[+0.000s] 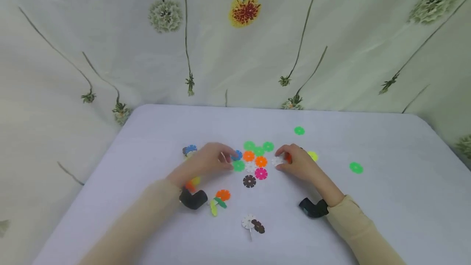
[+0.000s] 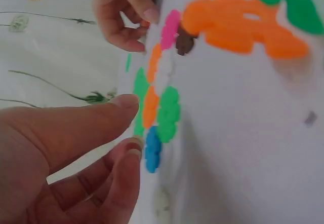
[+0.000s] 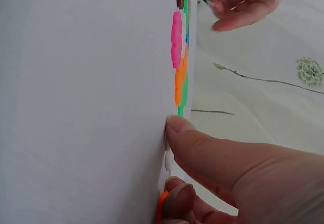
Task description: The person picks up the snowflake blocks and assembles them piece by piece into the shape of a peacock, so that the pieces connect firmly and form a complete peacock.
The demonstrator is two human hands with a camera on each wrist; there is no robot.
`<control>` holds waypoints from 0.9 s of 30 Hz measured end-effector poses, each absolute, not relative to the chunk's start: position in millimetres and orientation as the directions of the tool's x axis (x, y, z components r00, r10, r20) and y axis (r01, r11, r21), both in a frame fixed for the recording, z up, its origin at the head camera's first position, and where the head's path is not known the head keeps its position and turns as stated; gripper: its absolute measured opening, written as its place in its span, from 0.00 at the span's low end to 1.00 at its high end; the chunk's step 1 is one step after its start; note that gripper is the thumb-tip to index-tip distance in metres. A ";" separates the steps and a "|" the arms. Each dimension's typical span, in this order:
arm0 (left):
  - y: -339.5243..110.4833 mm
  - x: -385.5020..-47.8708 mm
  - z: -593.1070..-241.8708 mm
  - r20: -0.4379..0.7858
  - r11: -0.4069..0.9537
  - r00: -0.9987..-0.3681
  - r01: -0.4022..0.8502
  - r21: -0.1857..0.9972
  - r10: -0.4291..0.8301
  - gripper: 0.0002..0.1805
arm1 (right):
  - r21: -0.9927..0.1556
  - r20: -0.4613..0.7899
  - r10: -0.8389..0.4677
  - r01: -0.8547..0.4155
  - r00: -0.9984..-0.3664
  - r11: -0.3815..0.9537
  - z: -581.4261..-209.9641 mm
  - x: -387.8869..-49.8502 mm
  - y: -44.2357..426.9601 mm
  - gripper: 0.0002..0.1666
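Well, right hand [image 1: 299, 162] pinches white disc [image 1: 275, 161]; left hand [image 1: 210, 158] (loosely parted) is beside blue disc [image 1: 238, 156].

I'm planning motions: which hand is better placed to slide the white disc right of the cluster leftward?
Probably the right hand: its fingertips bracket that white disc; the left hand is across the cluster, by the blue disc.
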State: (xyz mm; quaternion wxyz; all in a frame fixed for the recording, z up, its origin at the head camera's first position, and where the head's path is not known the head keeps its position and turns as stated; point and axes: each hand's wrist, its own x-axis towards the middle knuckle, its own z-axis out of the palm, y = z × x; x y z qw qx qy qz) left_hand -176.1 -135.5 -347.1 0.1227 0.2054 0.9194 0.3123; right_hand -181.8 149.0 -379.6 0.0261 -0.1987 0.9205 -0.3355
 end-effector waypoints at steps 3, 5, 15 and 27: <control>-123.9 -185.8 -360.1 -0.166 0.727 -0.868 0.270 0.632 0.467 0.18 | -0.624 0.088 -0.374 -0.344 -0.923 0.702 -383.3 -181.2 147.5 0.15; -120.6 -188.2 -364.8 -0.175 0.733 -0.866 0.269 0.625 0.468 0.19 | -0.623 0.088 -0.364 -0.336 -0.927 0.706 -384.5 -180.9 147.1 0.15; -116.3 -188.6 -367.7 -0.113 0.732 -0.889 0.287 0.618 0.444 0.13 | -0.648 0.093 -0.328 -0.307 -0.940 0.697 -382.6 -179.1 150.3 0.14; -124.6 -151.5 -333.3 -0.195 0.337 -0.901 -0.058 0.940 0.389 0.18 | -0.898 0.279 -0.352 -0.373 -0.893 0.234 -361.9 -139.3 137.8 0.07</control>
